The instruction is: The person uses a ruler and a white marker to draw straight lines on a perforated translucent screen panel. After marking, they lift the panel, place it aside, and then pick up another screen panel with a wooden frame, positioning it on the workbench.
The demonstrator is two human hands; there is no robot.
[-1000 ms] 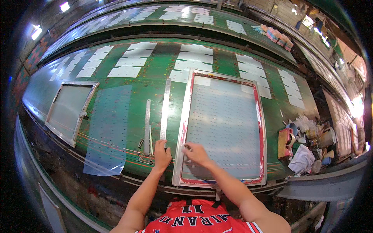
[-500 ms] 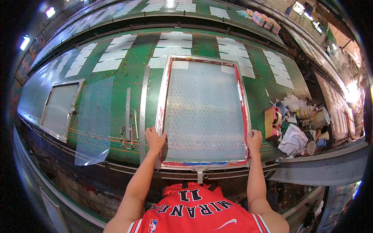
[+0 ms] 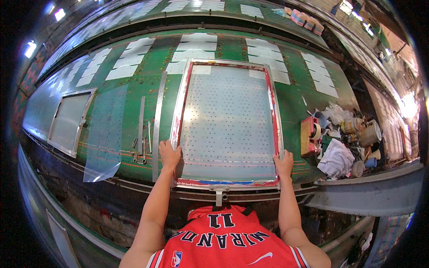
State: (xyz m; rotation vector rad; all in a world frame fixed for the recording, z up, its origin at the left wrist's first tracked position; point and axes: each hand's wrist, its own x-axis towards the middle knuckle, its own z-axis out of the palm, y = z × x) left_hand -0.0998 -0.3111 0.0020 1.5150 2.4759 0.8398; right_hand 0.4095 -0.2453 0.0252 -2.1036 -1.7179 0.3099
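I see a long green bench [image 3: 293, 105] which crosses this dim room, and a second bench [image 3: 232, 14] stands behind it. At the left, two bright lights [image 3: 60, 14] shine near a wall [image 3: 27, 80] with reddish patches. At the right, strong white glare [image 3: 407, 106] appears above a grey beam [image 3: 366, 193].

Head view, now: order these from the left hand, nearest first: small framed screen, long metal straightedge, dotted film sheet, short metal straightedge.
From the left hand:
1. Long metal straightedge: just left of the hand.
2. Short metal straightedge: next one left.
3. Dotted film sheet: farther left.
4. Small framed screen: leftmost of the four.
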